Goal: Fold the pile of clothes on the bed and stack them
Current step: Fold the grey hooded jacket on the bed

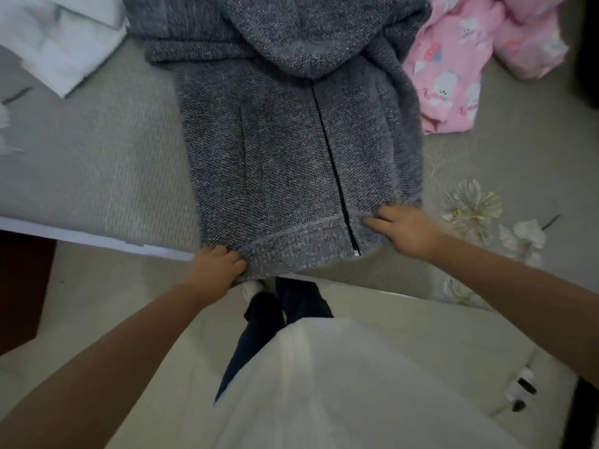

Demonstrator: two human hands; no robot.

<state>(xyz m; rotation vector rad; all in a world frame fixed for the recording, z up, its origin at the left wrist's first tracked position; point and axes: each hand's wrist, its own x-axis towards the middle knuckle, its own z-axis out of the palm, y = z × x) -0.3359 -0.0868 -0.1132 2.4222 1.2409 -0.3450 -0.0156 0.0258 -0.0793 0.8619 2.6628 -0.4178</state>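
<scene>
Lying flat on the bed (97, 176), front up with its dark zipper (330, 163) closed, the grey knitted hoodie (275, 150) stretches away from the person, hood at the far end. The left hand (215, 265) grips the near left corner of the hem at the bed's edge, fingers (233, 254) curled round the fabric. The right hand (405, 228) holds the hem's right corner, its fingers pinching the cloth just beside the zipper's end. A pink patterned garment (453, 69) lies crumpled to the right of the hoodie, and white folded cloth (58, 40) sits at the far left.
</scene>
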